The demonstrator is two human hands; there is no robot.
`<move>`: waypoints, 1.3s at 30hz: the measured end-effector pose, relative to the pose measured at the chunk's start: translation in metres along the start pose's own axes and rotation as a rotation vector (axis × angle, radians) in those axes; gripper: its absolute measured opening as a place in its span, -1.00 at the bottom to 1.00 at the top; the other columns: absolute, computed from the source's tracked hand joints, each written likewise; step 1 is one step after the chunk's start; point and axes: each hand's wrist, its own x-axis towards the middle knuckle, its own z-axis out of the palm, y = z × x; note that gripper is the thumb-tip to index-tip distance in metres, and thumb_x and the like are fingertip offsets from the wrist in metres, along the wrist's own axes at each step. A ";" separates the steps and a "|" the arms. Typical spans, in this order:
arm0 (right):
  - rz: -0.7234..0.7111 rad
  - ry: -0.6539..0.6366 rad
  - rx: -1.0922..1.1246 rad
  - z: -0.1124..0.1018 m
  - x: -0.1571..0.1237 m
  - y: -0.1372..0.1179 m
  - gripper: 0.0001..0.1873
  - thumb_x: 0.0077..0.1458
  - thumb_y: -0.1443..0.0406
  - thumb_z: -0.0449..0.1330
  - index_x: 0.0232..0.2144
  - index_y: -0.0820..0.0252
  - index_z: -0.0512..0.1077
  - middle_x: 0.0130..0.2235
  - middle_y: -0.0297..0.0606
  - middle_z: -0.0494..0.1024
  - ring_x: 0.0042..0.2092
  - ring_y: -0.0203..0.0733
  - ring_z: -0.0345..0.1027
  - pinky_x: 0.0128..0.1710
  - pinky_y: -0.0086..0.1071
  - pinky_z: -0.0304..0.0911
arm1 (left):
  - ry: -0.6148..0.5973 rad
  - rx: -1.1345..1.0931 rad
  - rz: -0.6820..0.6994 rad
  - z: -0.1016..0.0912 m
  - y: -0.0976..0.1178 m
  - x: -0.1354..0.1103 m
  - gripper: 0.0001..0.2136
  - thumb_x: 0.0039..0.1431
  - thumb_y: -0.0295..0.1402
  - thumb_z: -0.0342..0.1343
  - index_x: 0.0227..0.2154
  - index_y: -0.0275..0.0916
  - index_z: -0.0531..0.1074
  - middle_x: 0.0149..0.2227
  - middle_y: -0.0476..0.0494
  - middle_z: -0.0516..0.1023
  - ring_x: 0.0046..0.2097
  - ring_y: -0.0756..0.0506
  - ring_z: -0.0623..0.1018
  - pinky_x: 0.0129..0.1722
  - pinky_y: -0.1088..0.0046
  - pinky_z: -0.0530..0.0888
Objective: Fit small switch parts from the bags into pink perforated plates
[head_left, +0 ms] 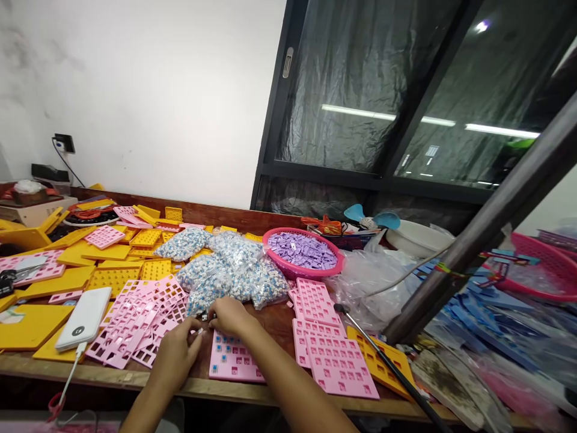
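My left hand [179, 347] is closed, with a small whitish piece [201, 331] pinched at its fingertips. My right hand [229, 316] has curled fingers at the near edge of the clear bags; what they hold, if anything, is hidden. Under my right wrist lies a pink board [225, 370] with square recesses, some filled with small blue-and-white pieces [215, 367]. Bags of blue-and-white pieces [238, 258] are heaped just beyond both hands. Left of my left hand, pink grid frames [130, 319] lie in a loose pile.
A pink basket [339, 264] of purple pieces stands behind. More pink boards [340, 364] lie at right, beside a black rod [387, 364] and a slanted pole [478, 234]. Yellow trays [112, 279] and a white power bank [85, 319] with a cable fill the left.
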 end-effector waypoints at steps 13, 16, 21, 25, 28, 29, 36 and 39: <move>0.035 0.309 0.329 -0.023 -0.071 0.043 -0.77 0.29 0.29 0.09 -0.17 0.17 0.56 -0.18 -0.28 0.67 -0.15 -0.18 0.53 -0.15 -0.42 0.35 | -0.190 0.086 0.141 0.025 0.061 0.002 -0.93 0.16 -0.34 0.26 -0.28 -0.13 0.54 -0.24 -0.04 0.63 -0.18 -0.12 0.57 -0.19 0.43 0.35; 0.086 0.419 0.475 -0.009 -0.113 0.060 -0.71 0.33 0.22 0.08 -0.26 0.20 0.57 -0.25 -0.23 0.66 -0.18 -0.12 0.52 -0.16 -0.35 0.36 | -0.210 0.120 0.153 0.034 0.064 0.009 -0.93 0.11 -0.40 0.29 -0.32 -0.13 0.56 -0.26 -0.04 0.61 -0.17 -0.14 0.56 -0.20 0.41 0.31; 0.126 0.461 0.611 0.023 -0.142 0.068 -0.83 0.19 0.24 0.27 -0.20 0.14 0.61 -0.23 -0.23 0.65 -0.24 -0.11 0.49 -0.20 -0.31 0.36 | -0.204 0.103 0.099 0.045 0.060 0.008 -0.96 0.14 -0.34 0.30 -0.33 -0.09 0.58 -0.20 -0.01 0.58 -0.12 -0.11 0.54 -0.19 0.44 0.30; 0.105 0.505 0.560 0.029 -0.142 0.067 -0.82 0.21 0.33 0.24 -0.17 0.09 0.63 -0.22 -0.24 0.63 -0.18 -0.11 0.47 -0.11 -0.28 0.34 | -0.234 0.099 0.062 0.042 0.062 0.005 -0.93 0.18 -0.36 0.25 -0.29 -0.08 0.61 -0.19 -0.02 0.55 -0.13 -0.08 0.55 -0.15 0.45 0.32; 0.090 0.519 0.537 0.029 -0.141 0.068 -0.80 0.22 0.35 0.25 -0.16 0.07 0.64 -0.21 -0.23 0.58 -0.15 -0.12 0.45 -0.11 -0.29 0.33 | -0.308 0.122 0.112 0.035 0.067 0.004 -0.84 0.27 -0.38 0.13 -0.25 -0.09 0.63 -0.18 -0.06 0.55 -0.14 -0.07 0.56 -0.14 0.45 0.34; 0.085 0.518 0.532 0.030 -0.142 0.068 -0.80 0.21 0.35 0.25 -0.16 0.06 0.65 -0.21 -0.23 0.56 -0.16 -0.13 0.45 -0.12 -0.31 0.33 | -0.325 0.132 0.124 0.033 0.068 0.004 -0.81 0.30 -0.38 0.10 -0.24 -0.09 0.64 -0.19 -0.07 0.55 -0.14 -0.08 0.56 -0.14 0.44 0.35; 0.045 0.495 0.417 0.031 -0.142 0.067 -0.84 0.23 0.37 0.26 -0.20 0.08 0.64 -0.24 -0.25 0.59 -0.14 -0.11 0.40 -0.09 -0.27 0.28 | -0.278 0.207 0.165 0.040 0.066 -0.003 -0.72 0.37 -0.40 -0.03 -0.19 -0.09 0.62 -0.15 -0.13 0.63 -0.07 -0.13 0.58 -0.07 0.39 0.41; 0.045 0.486 0.414 0.029 -0.142 0.066 -0.84 0.22 0.38 0.26 -0.24 0.07 0.64 -0.25 -0.26 0.59 -0.15 -0.11 0.39 -0.08 -0.25 0.27 | -0.239 0.272 0.202 0.045 0.065 -0.005 -0.72 0.38 -0.38 -0.03 -0.22 -0.09 0.62 -0.17 -0.13 0.65 -0.07 -0.17 0.58 -0.09 0.34 0.42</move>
